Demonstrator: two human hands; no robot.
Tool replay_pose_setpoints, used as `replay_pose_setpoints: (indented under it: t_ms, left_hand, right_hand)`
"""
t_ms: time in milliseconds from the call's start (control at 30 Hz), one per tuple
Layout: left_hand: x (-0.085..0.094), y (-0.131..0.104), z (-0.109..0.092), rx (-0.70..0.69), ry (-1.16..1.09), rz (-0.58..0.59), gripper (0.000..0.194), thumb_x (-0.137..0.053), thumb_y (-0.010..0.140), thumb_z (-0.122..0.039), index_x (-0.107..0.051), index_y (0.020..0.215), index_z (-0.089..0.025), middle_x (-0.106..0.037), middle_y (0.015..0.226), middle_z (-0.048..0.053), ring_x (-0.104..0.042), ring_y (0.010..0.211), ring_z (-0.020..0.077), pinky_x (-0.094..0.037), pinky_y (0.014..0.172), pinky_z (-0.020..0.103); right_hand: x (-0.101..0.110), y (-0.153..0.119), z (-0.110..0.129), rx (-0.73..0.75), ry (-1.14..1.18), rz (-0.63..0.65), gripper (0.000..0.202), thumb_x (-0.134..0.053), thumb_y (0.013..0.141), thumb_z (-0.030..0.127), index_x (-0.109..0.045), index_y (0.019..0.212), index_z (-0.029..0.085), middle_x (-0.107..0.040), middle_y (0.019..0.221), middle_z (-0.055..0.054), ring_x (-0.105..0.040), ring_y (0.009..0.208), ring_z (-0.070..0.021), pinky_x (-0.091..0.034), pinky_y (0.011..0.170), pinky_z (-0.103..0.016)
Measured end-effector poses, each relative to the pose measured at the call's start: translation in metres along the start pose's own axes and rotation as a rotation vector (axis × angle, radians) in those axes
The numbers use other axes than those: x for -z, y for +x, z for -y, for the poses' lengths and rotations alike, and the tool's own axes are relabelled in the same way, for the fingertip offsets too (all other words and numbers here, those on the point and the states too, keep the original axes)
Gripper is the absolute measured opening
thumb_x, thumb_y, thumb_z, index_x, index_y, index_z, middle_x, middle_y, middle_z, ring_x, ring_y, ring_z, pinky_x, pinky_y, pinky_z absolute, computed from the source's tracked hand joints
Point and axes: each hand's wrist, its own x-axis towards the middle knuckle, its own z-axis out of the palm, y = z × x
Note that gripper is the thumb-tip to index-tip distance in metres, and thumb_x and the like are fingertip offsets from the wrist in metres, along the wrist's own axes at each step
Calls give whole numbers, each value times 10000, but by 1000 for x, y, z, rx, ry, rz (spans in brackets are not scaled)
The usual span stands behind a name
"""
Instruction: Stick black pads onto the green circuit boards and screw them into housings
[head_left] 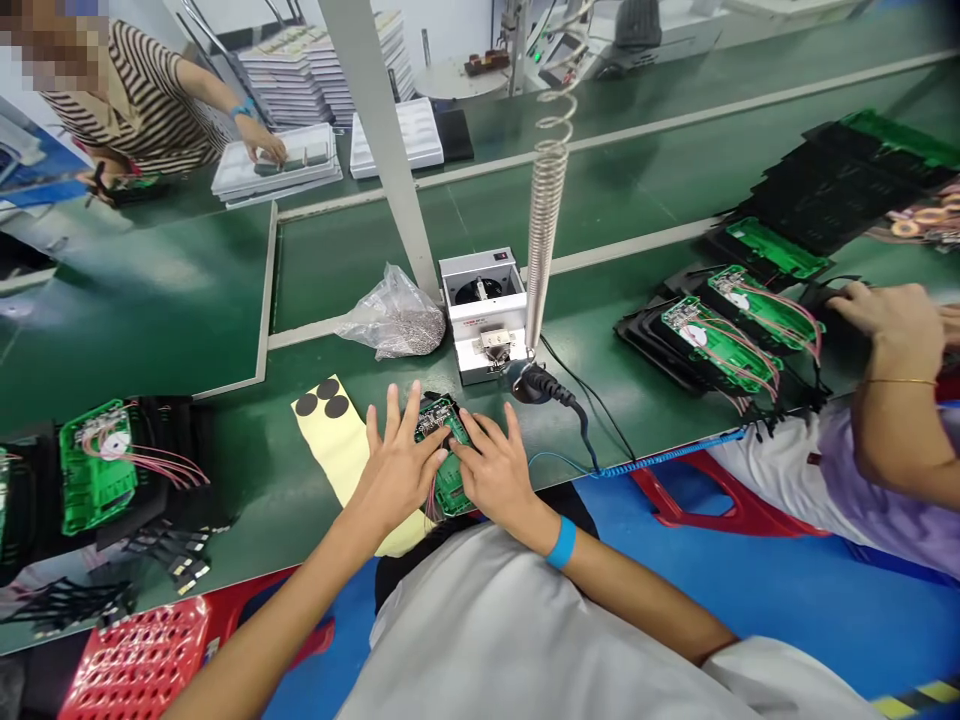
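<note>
A green circuit board (450, 484) in a dark casing lies at the table's front edge, right before me. My left hand (397, 462) rests over its left side, fingers spread, with the thumb on the board. From the right, my right hand (496, 470) reaches over it, fingers apart, thumb and fingertips on the board near the left thumb. Something small and dark shows between the fingertips; I cannot make it out. Under my left wrist is a yellow backing sheet (330, 440) with several black round stickers (328, 388).
Behind the board stand a white screw feeder (486, 325) and a plastic bag of small parts (409, 330). An electric screwdriver (536, 382) hangs from a coiled spring (549, 200). More boards (97, 465) lie left; others (720, 345) lie right, near a co-worker's hand (892, 320). Another person works across the table.
</note>
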Motion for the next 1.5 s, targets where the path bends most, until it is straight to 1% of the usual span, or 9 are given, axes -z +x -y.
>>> replay_pose_setpoints:
  t_ms: [167,333,500,700,967,1133,1267,1367,1500]
  left_hand:
    - [-4,5,-1,-52,144,-46,426,-560,1066,-370,-732,1455,-360,-9,1874,7,-61,1761,477,-27,1365,867]
    - [-3,8,7,-125,147,-29,421,-571,1059,-346,-730,1450,-358,-80,1872,-12,-25,1771,445,51,1374,855]
    - [2,17,13,-111,58,66,446,-527,1073,-347,-705,1482,-378,-40,1876,-36,19,1769,454,-32,1373,873]
    - [0,22,19,-107,-10,157,476,-417,1109,-382,-706,1486,-347,3,1877,-47,28,1779,413,-170,1415,787]
    - [-8,6,24,-84,26,111,493,-450,1104,-408,-625,1563,-441,55,1874,-36,44,1768,454,-184,1367,835]
    - [-4,9,22,-117,63,119,483,-468,1098,-400,-644,1547,-433,35,1877,-33,47,1765,467,-164,1354,868]
    - [3,23,17,-175,46,124,446,-474,1094,-358,-713,1470,-357,-15,1877,-38,13,1772,443,-130,1390,842]
    - [10,30,17,-222,59,155,442,-461,1094,-325,-736,1440,-319,-65,1876,-29,-9,1779,417,-104,1412,820]
    - [16,13,21,-161,-65,173,497,-461,1101,-350,-625,1563,-430,-21,1877,-43,46,1778,408,-79,1407,814]
  right_hand:
    - [0,-1,0,-17,2,8,281,-609,1016,263,-822,1199,258,-630,1596,-80,-567,1383,-252,-138,1409,-618]
    - [3,-1,0,-44,-4,35,300,-605,1020,282,-819,1230,273,-633,1591,-84,-566,1372,-254,-157,1395,-618]
    - [4,-1,0,-70,17,80,329,-603,1014,286,-812,1268,284,-616,1607,-93,-550,1393,-266,-176,1382,-644]
    - [3,-2,0,-76,39,95,340,-609,1000,265,-816,1269,273,-606,1620,-95,-544,1410,-269,-135,1399,-649]
    - [2,0,-1,-42,29,45,318,-602,998,236,-813,1235,263,-634,1591,-82,-581,1367,-235,-122,1418,-606]
    - [1,-2,-1,-55,39,64,316,-592,1009,239,-809,1236,273,-620,1613,-74,-600,1344,-226,-128,1421,-611]
    - [-3,-3,-2,-61,55,81,331,-586,1016,235,-808,1259,274,-618,1615,-84,-614,1347,-232,-150,1412,-653]
    - [-3,-3,-2,-70,87,102,337,-602,1007,226,-817,1261,281,-613,1624,-81,-624,1356,-243,-212,1398,-662]
    - [8,1,-3,-185,229,115,368,-584,1014,204,-801,1300,285,-638,1605,-19,-644,1366,-207,-511,1229,-435]
